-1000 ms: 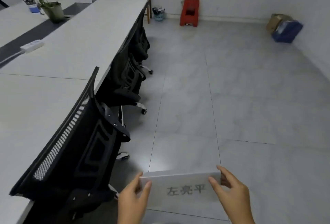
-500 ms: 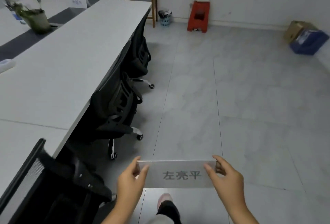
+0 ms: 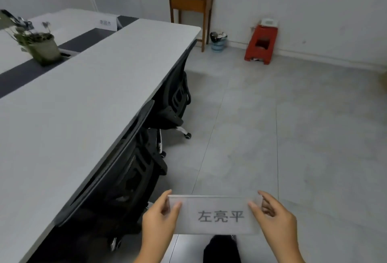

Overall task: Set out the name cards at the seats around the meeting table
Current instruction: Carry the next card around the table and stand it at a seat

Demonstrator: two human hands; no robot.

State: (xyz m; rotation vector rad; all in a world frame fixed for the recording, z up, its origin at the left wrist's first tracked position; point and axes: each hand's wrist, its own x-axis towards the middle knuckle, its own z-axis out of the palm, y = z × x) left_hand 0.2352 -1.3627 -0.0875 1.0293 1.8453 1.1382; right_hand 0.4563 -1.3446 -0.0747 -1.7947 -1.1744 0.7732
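Light: dim, flat, grey.
Blur: green potted plant (image 3: 39, 45) smeared.
Edges: long white bench (image 3: 83, 95) bows outward.

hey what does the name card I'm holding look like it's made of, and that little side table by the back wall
Name card: probably clear or frosted acrylic, since fingers of the right hand show faintly through its edge and the top rim glints. Side table: looks like wood with a brown varnish, though grain is too blurred to confirm.
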